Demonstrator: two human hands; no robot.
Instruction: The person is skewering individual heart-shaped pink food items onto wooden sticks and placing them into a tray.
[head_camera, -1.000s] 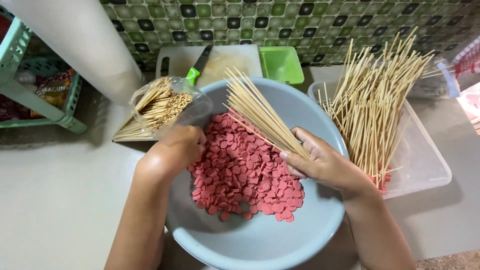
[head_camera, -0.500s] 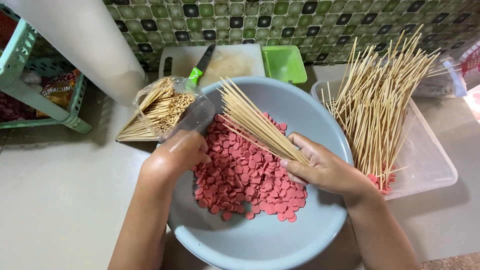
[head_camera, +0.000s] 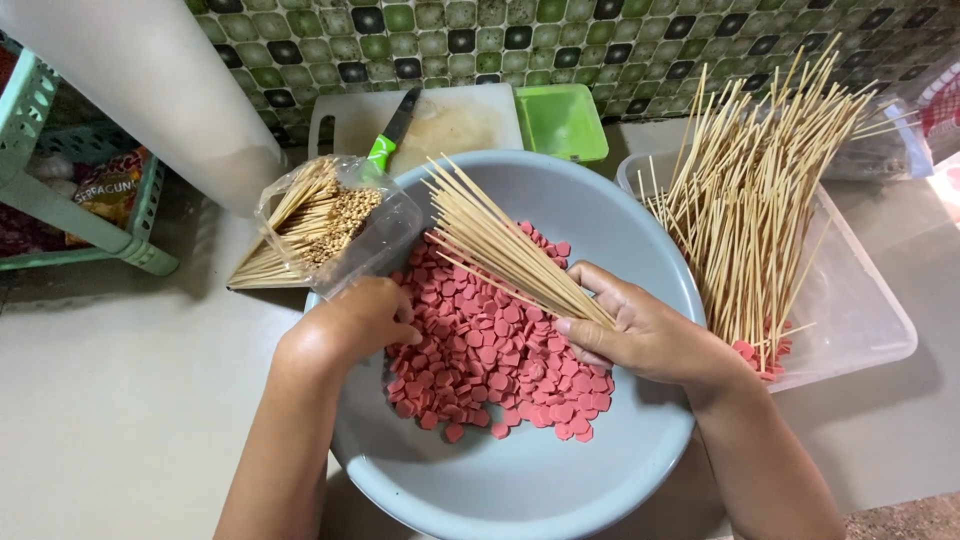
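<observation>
A wide grey-blue bowl (head_camera: 560, 480) holds a heap of pink round sausage slices (head_camera: 490, 360). My right hand (head_camera: 650, 335) is shut on a bunch of bamboo skewers (head_camera: 495, 245) that fans out up and to the left over the bowl. My left hand (head_camera: 350, 325) reaches in from the bowl's left rim, fingers curled down onto the slices; whether it holds any is hidden. A clear plastic bag of skewers (head_camera: 320, 225) lies against the bowl's upper left rim.
A clear plastic tub (head_camera: 860, 320) on the right holds many skewers (head_camera: 760, 190) with pink slices on their lower ends. Behind the bowl lie a white cutting board (head_camera: 450, 125), a green-handled knife (head_camera: 385, 145) and a green container (head_camera: 560, 120). A teal rack (head_camera: 60, 205) stands at the left.
My right hand has swung its skewer bunch slightly, tips pointing more to the left. My left hand has slid a little farther into the pink slices.
</observation>
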